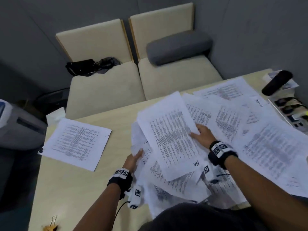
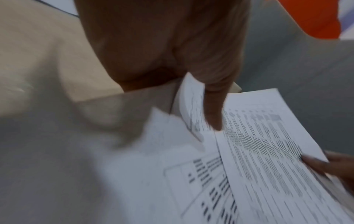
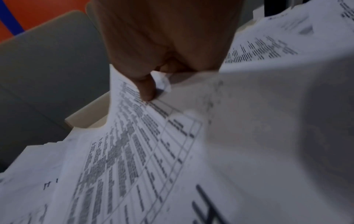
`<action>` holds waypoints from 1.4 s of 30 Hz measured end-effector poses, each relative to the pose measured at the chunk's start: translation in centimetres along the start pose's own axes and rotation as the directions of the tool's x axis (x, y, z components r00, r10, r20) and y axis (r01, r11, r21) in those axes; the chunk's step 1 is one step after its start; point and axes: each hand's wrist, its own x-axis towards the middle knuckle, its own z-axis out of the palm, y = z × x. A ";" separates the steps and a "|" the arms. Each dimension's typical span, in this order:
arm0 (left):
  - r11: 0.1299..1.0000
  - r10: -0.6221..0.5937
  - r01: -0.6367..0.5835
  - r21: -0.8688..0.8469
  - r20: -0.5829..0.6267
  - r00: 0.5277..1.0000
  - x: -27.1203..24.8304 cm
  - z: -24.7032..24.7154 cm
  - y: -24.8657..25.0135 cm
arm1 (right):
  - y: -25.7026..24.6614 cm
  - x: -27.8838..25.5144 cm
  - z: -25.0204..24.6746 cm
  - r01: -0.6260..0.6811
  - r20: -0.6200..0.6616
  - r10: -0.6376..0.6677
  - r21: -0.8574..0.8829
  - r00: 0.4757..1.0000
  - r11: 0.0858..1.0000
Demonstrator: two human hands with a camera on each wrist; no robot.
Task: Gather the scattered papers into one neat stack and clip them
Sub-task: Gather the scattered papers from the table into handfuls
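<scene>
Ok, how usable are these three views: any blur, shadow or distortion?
Head view: wide-angle bending at the edges, papers slightly soft, print unreadable, light dim and even. Left wrist view: motion-blurred, left hand shadows the sheets. Right wrist view: right hand close and soft, near sheet a grey blur.

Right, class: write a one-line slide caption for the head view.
Both hands, left hand and right hand, gather a loose pile of papers on the table.

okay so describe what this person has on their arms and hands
Both forearms are bare, no sleeves or gloves. Each wrist carries a black strap: the left wrist strap and right wrist strap bear white blocks printed with black square marker codes. A thin black cable runs from the left unit.
</scene>
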 end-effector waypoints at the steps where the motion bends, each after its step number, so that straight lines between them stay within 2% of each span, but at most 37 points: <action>1: 0.997 0.024 -0.025 0.069 0.021 0.999 0.2 0.0 -0.4 | 1.2 0.4 1.6 -0.048 0.002 0.048 -0.033 0.999 0.998; 3: 0.961 0.092 -0.098 0.259 0.035 0.995 0.5 0.2 -0.9 | 2.9 0.8 3.6 -0.111 -0.038 0.109 -0.034 0.993 0.993; 5: 0.907 0.127 -0.114 0.406 -0.005 0.992 1.1 0.2 -1.6 | 3.1 0.8 4.3 -0.150 -0.099 0.148 -0.012 0.984 0.989; 8: 0.879 0.157 -0.115 0.463 -0.054 0.986 1.3 0.5 -1.6 | 1.8 0.4 3.0 -0.174 -0.219 0.165 -0.020 0.962 0.985; 12: 0.862 0.191 -0.147 0.486 -0.043 0.981 1.7 0.7 -1.9 | 0.0 0.0 -1.1 -0.209 -0.422 0.225 0.086 0.878 0.974; 14: 0.863 0.201 -0.156 0.481 -0.044 0.979 2.2 0.5 -2.4 | -0.8 -0.2 -3.6 -0.167 -0.524 0.228 0.163 0.821 0.972; 17: 0.880 0.215 -0.175 0.441 -0.042 0.976 2.4 0.2 -3.0 | -0.7 -0.2 -6.9 -0.028 -0.641 0.203 0.272 0.740 0.962; 21: 0.948 0.191 -0.161 0.273 -0.086 0.978 2.0 -0.1 -3.7 | -0.6 -1.5 -9.1 0.197 -0.739 0.130 0.338 0.661 0.920; 23: 0.967 0.183 -0.160 0.199 -0.102 0.978 1.8 0.0 -3.9 | -0.4 -2.1 -8.8 0.230 -0.723 0.157 0.406 0.673 0.884; 27: 0.962 0.198 -0.180 0.206 -0.074 0.977 1.4 0.0 -3.5 | 0.7 -2.9 -6.1 0.187 -0.660 0.177 0.442 0.730 0.877; 28: 0.959 0.198 -0.179 0.221 -0.065 0.978 1.4 0.0 -3.4 | 1.0 -3.2 -5.3 0.178 -0.669 0.189 0.440 0.719 0.880; 32: 0.944 0.190 -0.164 0.286 -0.065 0.980 1.5 0.1 -3.6 | 1.4 -3.8 -4.1 0.228 -0.749 0.294 0.507 0.593 0.831; 35: 0.935 0.196 -0.168 0.312 -0.062 0.979 1.9 0.2 -3.9 | 0.3 -3.9 -5.4 0.329 -0.763 0.306 0.553 0.569 0.765; 39: 0.927 0.198 -0.168 0.335 -0.056 0.979 1.5 0.3 -3.3 | -2.3 -3.9 -7.1 0.436 -0.772 0.225 0.545 0.595 0.716; 40: 0.928 0.194 -0.162 0.334 -0.064 0.979 1.3 0.4 -3.2 | -2.7 -3.9 -7.0 0.442 -0.760 0.190 0.540 0.621 0.716; 42: 0.953 0.163 -0.136 0.272 -0.080 0.983 1.4 0.4 -3.1 | -2.7 -4.0 -5.9 0.364 -0.683 0.143 0.540 0.716 0.759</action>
